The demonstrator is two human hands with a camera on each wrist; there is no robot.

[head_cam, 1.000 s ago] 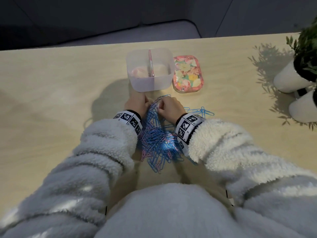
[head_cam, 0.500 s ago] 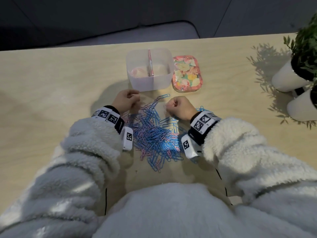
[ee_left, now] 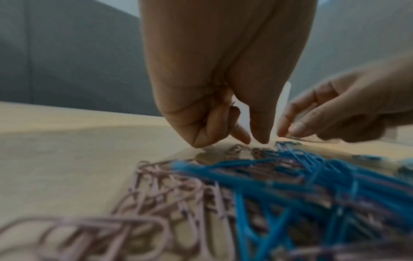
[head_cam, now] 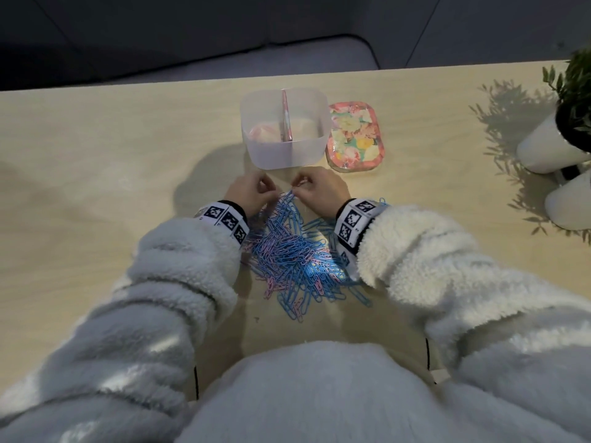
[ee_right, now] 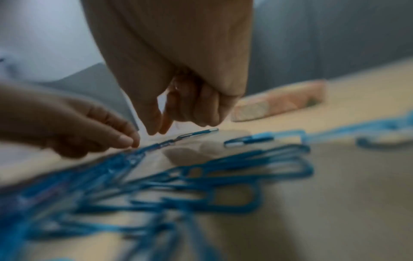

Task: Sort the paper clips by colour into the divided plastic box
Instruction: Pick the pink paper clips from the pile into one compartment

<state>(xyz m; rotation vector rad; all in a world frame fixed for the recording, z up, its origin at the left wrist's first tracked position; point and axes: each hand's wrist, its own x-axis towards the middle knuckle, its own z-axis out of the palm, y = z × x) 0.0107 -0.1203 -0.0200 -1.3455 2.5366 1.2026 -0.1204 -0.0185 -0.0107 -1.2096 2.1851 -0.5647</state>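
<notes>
Blue and pink paper clips (head_cam: 294,251) lie in a tangled heap on the table between my wrists. The divided plastic box (head_cam: 256,148) stands just beyond it, with something pale pink in the left half. My left hand (head_cam: 270,190) hovers with curled fingers over pink clips (ee_left: 236,149) at the heap's far tip. My right hand (head_cam: 297,188) points thumb and forefinger down at a blue clip (ee_right: 194,134) beside it. In the wrist views the left hand (ee_left: 252,140) and right hand (ee_right: 157,131) nearly touch. Whether either pinches a clip is hidden.
A floral lid (head_cam: 355,135) lies right of the box. Two white pots (head_cam: 550,145) with a green plant stand at the table's right edge. A few stray blue clips (ee_right: 250,139) lie right of the heap. The table's far edge runs just behind the box.
The hands were close over the heap's far end, drew apart half a second ago, and have come back together at its far tip.
</notes>
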